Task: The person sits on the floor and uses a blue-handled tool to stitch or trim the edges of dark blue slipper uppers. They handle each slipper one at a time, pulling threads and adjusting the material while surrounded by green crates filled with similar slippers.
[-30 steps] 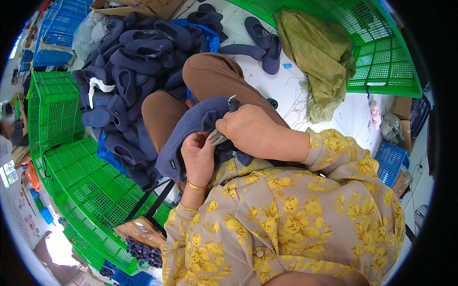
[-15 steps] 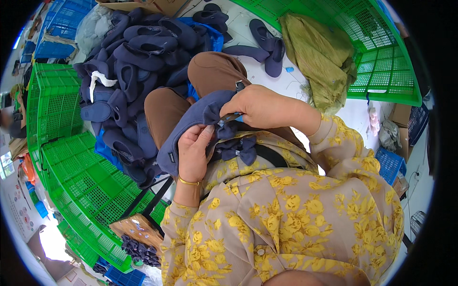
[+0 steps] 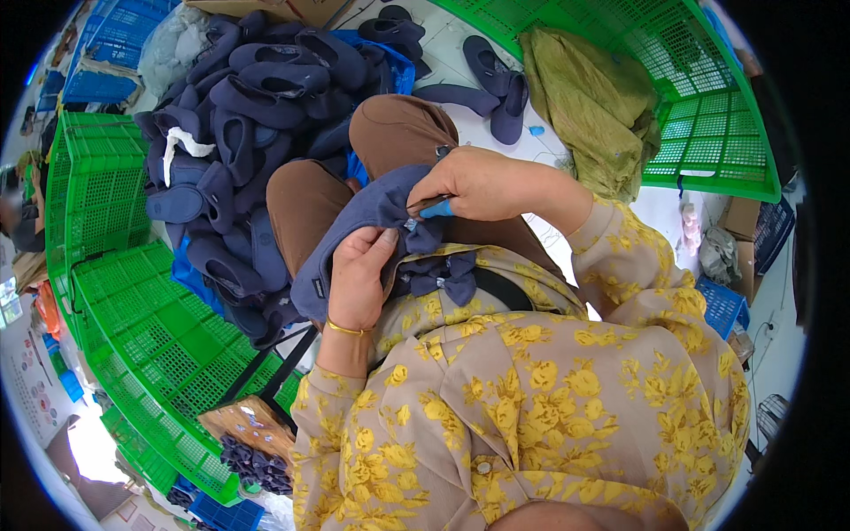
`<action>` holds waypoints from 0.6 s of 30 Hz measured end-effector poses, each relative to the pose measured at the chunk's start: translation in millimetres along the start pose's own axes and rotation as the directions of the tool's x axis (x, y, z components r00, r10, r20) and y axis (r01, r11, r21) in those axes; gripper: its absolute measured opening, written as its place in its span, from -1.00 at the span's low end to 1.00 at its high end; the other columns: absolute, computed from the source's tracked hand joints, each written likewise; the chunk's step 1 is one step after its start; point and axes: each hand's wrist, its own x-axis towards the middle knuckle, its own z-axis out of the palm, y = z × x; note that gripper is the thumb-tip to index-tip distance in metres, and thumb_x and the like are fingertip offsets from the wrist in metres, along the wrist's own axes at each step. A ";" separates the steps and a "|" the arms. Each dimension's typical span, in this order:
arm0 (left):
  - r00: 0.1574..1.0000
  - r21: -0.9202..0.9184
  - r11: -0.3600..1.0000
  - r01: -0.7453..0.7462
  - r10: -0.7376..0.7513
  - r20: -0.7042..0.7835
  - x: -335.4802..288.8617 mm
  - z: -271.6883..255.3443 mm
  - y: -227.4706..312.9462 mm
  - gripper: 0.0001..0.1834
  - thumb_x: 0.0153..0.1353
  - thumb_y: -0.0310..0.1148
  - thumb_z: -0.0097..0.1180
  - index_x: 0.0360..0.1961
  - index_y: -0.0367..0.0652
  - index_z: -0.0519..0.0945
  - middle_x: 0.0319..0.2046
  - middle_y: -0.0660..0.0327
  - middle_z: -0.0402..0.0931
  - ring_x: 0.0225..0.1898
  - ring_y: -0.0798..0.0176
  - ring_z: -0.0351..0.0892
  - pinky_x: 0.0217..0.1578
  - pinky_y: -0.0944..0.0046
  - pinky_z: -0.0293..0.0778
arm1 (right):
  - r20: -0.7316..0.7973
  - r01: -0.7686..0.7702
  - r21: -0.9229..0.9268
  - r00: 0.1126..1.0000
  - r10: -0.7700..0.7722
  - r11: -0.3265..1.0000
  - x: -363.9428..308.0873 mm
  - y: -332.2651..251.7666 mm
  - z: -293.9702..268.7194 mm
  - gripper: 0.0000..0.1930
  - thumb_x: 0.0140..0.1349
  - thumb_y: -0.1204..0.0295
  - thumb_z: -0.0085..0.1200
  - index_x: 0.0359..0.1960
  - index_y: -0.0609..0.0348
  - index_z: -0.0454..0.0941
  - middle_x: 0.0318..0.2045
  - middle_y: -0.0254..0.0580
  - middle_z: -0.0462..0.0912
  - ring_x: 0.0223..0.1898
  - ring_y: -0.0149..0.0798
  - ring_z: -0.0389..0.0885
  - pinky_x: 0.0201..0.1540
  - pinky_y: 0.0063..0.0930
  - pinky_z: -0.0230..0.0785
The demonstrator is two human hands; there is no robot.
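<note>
My left hand (image 3: 359, 270) is closed around a navy cloth shoe (image 3: 332, 243), thumb pressed near a fabric bow with a small shiny ornament (image 3: 410, 226). The shoe lies tilted across my lap. Right at that bow, my right hand (image 3: 491, 186) pinches a small dark metal tool (image 3: 442, 151), mostly hidden by the fingers; its kind is unclear. A blue strip (image 3: 436, 210) shows under those fingers, either on a finger or on the tool. More navy bows (image 3: 452, 281) with a shiny ornament rest at my waist, just below the shoe.
A big heap of navy shoes (image 3: 257, 106) lies beyond my knees at the left. Green plastic crates stand left (image 3: 159, 327) and far right (image 3: 708, 133). An olive sack (image 3: 589, 106) lies beside a few loose shoes (image 3: 506, 106). A wooden board (image 3: 252, 425) and dark bows (image 3: 257, 465) are low left.
My right hand has turned slightly at the bow; the metal tool shows less and the blue strip shows more. My left hand keeps its hold on the shoe.
</note>
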 end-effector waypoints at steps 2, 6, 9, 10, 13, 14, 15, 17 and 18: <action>1.000 -0.003 1.000 0.012 -0.012 -0.008 0.1 -1.1 -0.6 -0.84 0.37 -0.49 0.00 -0.22 -0.34 0.59 -0.30 0.25 0.61 -0.29 0.47 0.53 -0.17 0.44 0.45 | -0.023 0.009 -0.019 1.000 -0.009 1.000 2.0 2.4 6.4 -0.68 0.03 0.68 0.00 -0.17 0.17 0.62 -0.31 -0.04 0.67 -0.25 0.01 0.63 -0.20 -0.29 0.42; 0.998 -0.025 0.999 0.047 -0.048 -0.041 -0.4 -2.9 -2.2 -0.87 0.36 -0.48 0.04 -0.23 -0.32 0.60 -0.33 0.29 0.59 -0.33 0.50 0.49 -0.24 0.47 0.42 | -0.059 0.003 -0.069 0.998 -0.007 0.998 0.7 -2.9 11.0 -0.75 0.05 0.64 0.04 -0.20 0.20 0.57 -0.39 -0.02 0.65 -0.28 0.05 0.62 -0.23 -0.24 0.41; 0.998 -0.030 0.999 0.037 -0.039 -0.048 -2.1 -1.2 -0.2 -0.89 0.34 -0.48 0.07 -0.23 -0.31 0.60 -0.36 0.32 0.56 -0.38 0.52 0.44 -0.30 0.49 0.37 | -0.161 0.054 -0.146 0.984 -0.077 0.988 -0.3 0.3 19.8 -0.80 0.09 0.54 0.09 -0.21 0.22 0.53 -0.45 0.02 0.63 -0.35 0.08 0.62 -0.29 -0.18 0.41; 0.999 -0.027 0.999 0.027 -0.028 -0.046 -2.8 -1.4 -0.1 -0.89 0.33 -0.48 0.09 -0.23 -0.30 0.60 -0.37 0.33 0.55 -0.39 0.53 0.42 -0.32 0.50 0.36 | -0.173 -0.016 -0.163 0.985 -0.013 0.986 -1.5 -3.0 22.2 -0.80 0.11 0.51 0.09 -0.21 0.22 0.51 -0.46 0.03 0.63 -0.37 0.09 0.62 -0.31 -0.17 0.41; 0.999 0.064 0.997 -0.045 0.046 -0.016 1.1 -16.9 -11.3 -0.82 0.36 -0.50 0.01 -0.13 -0.38 0.59 -0.25 0.22 0.63 -0.28 0.44 0.57 -0.19 0.45 0.50 | -0.208 -0.180 -0.232 0.969 0.132 0.956 1.2 -21.2 29.4 -0.70 0.15 0.37 0.12 -0.11 0.18 0.40 -0.51 0.05 0.63 -0.44 0.13 0.62 -0.40 -0.09 0.41; 0.999 0.065 0.997 -0.038 0.039 -0.022 1.2 -18.3 -12.1 -0.83 0.36 -0.50 0.02 -0.14 -0.37 0.59 -0.26 0.23 0.63 -0.29 0.44 0.57 -0.20 0.45 0.50 | -0.240 -0.209 -0.233 0.959 0.152 0.950 2.1 -24.4 32.9 -0.67 0.15 0.35 0.11 -0.08 0.18 0.39 -0.51 0.08 0.63 -0.45 0.14 0.62 -0.40 -0.06 0.43; 0.999 0.067 0.997 -0.031 0.033 -0.029 1.2 -19.3 -12.7 -0.84 0.35 -0.51 0.02 -0.15 -0.36 0.59 -0.27 0.23 0.63 -0.30 0.44 0.57 -0.20 0.45 0.50 | -0.272 -0.238 -0.234 0.947 0.172 0.943 2.8 -28.2 36.6 -0.64 0.15 0.32 0.10 -0.05 0.19 0.37 -0.51 0.10 0.64 -0.45 0.16 0.63 -0.39 -0.04 0.44; 0.998 0.038 0.999 -0.036 0.038 -0.044 1.3 -17.7 -13.2 -0.85 0.34 -0.52 0.03 -0.17 -0.35 0.60 -0.29 0.23 0.63 -0.32 0.44 0.57 -0.21 0.45 0.50 | -0.303 -0.256 -0.242 0.936 0.178 0.936 5.7 -33.9 43.1 -0.53 0.13 0.35 0.10 0.07 0.19 0.30 -0.54 0.12 0.63 -0.48 0.18 0.63 -0.43 -0.02 0.46; 0.997 0.007 0.999 -0.050 0.050 -0.052 1.6 -14.2 -14.0 -0.86 0.34 -0.52 0.04 -0.17 -0.34 0.60 -0.30 0.23 0.63 -0.33 0.44 0.57 -0.22 0.46 0.50 | -0.297 -0.224 -0.242 0.943 0.148 0.944 6.8 -34.9 45.8 -0.52 0.13 0.37 0.10 0.08 0.20 0.29 -0.54 0.12 0.62 -0.48 0.18 0.63 -0.43 -0.02 0.46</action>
